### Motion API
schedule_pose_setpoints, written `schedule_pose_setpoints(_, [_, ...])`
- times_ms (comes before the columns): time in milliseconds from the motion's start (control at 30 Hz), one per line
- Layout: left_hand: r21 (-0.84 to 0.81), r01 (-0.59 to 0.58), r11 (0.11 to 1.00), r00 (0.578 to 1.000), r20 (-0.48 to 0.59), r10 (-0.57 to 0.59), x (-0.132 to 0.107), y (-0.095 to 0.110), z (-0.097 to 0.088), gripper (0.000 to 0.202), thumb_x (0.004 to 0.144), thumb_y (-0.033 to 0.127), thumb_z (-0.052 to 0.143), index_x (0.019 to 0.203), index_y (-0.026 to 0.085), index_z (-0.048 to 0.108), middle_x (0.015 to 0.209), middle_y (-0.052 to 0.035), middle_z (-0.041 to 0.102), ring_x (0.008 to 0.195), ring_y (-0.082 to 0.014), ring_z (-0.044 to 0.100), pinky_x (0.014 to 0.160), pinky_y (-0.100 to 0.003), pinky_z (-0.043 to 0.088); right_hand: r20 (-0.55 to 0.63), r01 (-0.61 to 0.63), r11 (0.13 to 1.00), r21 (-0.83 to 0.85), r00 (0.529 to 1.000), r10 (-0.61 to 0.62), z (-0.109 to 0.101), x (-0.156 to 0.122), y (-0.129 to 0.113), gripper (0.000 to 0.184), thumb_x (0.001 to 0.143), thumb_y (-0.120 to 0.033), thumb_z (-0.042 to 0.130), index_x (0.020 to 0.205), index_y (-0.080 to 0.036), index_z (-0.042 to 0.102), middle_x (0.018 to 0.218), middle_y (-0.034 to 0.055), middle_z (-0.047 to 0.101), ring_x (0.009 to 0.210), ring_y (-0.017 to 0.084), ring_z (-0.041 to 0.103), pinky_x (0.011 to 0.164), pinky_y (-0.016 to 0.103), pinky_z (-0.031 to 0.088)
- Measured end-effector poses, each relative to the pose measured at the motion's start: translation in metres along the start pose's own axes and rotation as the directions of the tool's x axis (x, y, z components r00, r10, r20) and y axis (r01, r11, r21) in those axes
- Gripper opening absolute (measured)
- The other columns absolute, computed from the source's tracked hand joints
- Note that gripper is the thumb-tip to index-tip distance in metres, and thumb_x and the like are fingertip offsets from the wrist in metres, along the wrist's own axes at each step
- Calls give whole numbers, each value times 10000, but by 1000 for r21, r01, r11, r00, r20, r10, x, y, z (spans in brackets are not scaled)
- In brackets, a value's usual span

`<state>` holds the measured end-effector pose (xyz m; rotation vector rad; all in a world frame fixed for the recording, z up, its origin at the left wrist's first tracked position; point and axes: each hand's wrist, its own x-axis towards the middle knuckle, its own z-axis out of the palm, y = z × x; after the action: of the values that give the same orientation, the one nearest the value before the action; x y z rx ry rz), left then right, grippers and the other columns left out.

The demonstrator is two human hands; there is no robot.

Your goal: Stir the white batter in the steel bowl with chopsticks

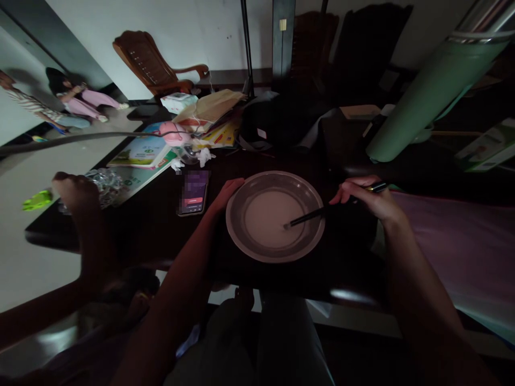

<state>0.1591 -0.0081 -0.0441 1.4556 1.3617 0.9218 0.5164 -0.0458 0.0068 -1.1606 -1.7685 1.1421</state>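
A round, shallow metal bowl (234,236) stands on the dark table in front of me and holds a pale, smooth liquid (269,217). My left hand (230,194) is at its left rim, fingers closed against the edge and partly hidden. In my right hand (364,195), right of the bowl, is a slim brush (306,216) with a black handle and a gold band near its back end. The handle slants down over the right rim. Its pale tip reaches the liquid near the middle of the bowl.
A lit phone (193,193) lies left of the bowl, near books (139,147) and crumpled tissues (206,156). A tall green flask (426,107) stands at right. Another person's arm (90,225) rests by clear plastic (107,185) at left. Two people sit farther back.
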Motion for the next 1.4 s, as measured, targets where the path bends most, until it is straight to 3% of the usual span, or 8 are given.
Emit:
schedule_pose_setpoints(167, [-1, -18, 1000, 1000, -18, 18, 2, -4, -1, 336, 823, 463, 493, 640, 181, 495, 641, 21, 457, 663, -134, 424, 603, -234, 374, 149, 76, 997, -28, 986, -72, 17, 5, -2, 381, 863, -536, 618, 662, -223, 701, 838, 47, 785, 793, 215, 700, 681, 314, 485])
schedule_pose_setpoints(300, [6, -20, 1000, 1000, -12, 20, 2, -5, -1, 343, 822, 469, 492, 629, 186, 478, 629, 24, 441, 654, -132, 416, 598, -235, 370, -9, 26, 998, -52, 1000, -26, 7, 3, -2, 381, 871, -523, 614, 642, -226, 683, 830, 40, 785, 775, 215, 697, 637, 312, 465])
schedule_pose_setpoints(367, [4, -28, 1000, 1000, -7, 28, 2, -5, 0, 350, 825, 470, 480, 616, 189, 470, 628, 22, 432, 641, -133, 412, 588, -243, 368, -24, -14, 999, -36, 1000, 13, 0, 0, -1, 397, 876, -524, 608, 619, -228, 670, 791, 37, 779, 741, 215, 698, 603, 312, 452])
schedule_pose_setpoints(567, [2, -39, 999, 999, -24, 39, 3, -7, 0, 356, 824, 487, 493, 624, 193, 485, 627, 19, 448, 665, -148, 446, 601, -254, 379, 181, 58, 998, -12, 982, -55, 19, 5, -2, 379, 857, -541, 620, 664, -225, 698, 844, 46, 783, 819, 218, 708, 675, 312, 488])
schedule_pose_setpoints(767, [0, -52, 999, 999, -4, 52, 4, -8, -1, 361, 824, 487, 493, 626, 185, 490, 630, 21, 452, 657, -136, 434, 610, -248, 386, -27, 38, 997, -60, 999, -39, 3, 2, -2, 377, 877, -508, 610, 641, -223, 683, 809, 37, 782, 755, 199, 694, 672, 307, 482])
schedule_pose_setpoints(967, [20, -40, 999, 999, -25, 40, 5, -10, -2, 372, 817, 515, 498, 632, 192, 505, 641, 11, 466, 681, -160, 454, 631, -275, 388, 141, 92, 995, -32, 986, -86, 14, 5, -1, 346, 863, -504, 626, 664, -230, 701, 846, 37, 783, 831, 218, 712, 763, 338, 514])
schedule_pose_setpoints(1167, [-30, -18, 999, 999, -45, 17, 4, -9, 0, 349, 812, 490, 520, 627, 195, 507, 646, 13, 478, 681, -154, 455, 615, -265, 382, -32, 58, 997, -42, 998, -59, 3, 3, -1, 357, 878, -491, 619, 634, -237, 674, 817, 29, 783, 815, 217, 713, 804, 352, 513])
schedule_pose_setpoints(1400, [-47, -19, 999, 1000, 1, 20, 3, -7, -1, 353, 837, 471, 510, 626, 189, 484, 631, 22, 440, 633, -137, 420, 606, -261, 371, 173, 84, 996, 4, 981, -84, 18, 5, -4, 362, 853, -524, 633, 652, -230, 697, 834, 43, 783, 838, 224, 722, 790, 347, 527])
